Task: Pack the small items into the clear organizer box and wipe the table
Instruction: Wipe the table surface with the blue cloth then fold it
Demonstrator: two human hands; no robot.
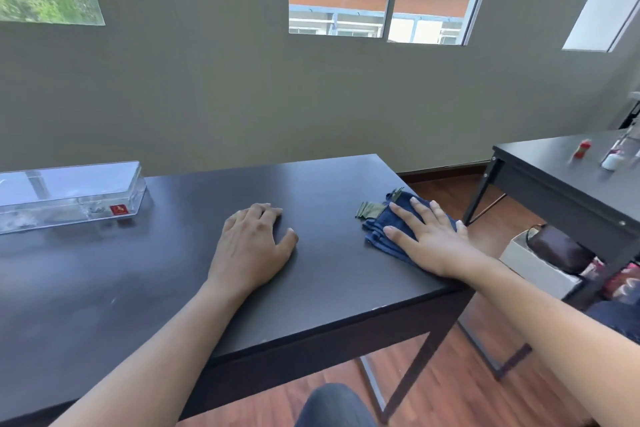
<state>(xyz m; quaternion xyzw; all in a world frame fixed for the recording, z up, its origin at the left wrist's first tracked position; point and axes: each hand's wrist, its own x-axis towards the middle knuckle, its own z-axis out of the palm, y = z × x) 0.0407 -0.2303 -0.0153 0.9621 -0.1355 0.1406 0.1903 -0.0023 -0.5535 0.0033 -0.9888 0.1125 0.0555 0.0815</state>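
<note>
Step in hand, by my reading: wiping. Right hand [427, 236] lies flat, fingers straight and spread, palm pressing the folded blue cloth [382, 230] onto the table [173, 270] at about 3 o'clock, close to the right edge. A green tag sticks out of the cloth at its 10 o'clock corner. Left hand [254, 243] rests palm down on bare tabletop near centre, fingers loosely bent, holding nothing, apparently as a brace.

Clear organizer box [69, 196] sits at 9 o'clock, well apart from both hands; small contents inside are too faint to name. No loose items visible on the top, so packing looks done.

To wipe well: keep the palm flat with even pressure, sweep in overlapping passes from 3 toward 9 o'clock, shift the left hand off unwiped patches, and stop short of the box or lift it. Faint smears show at 7 o'clock.
</note>
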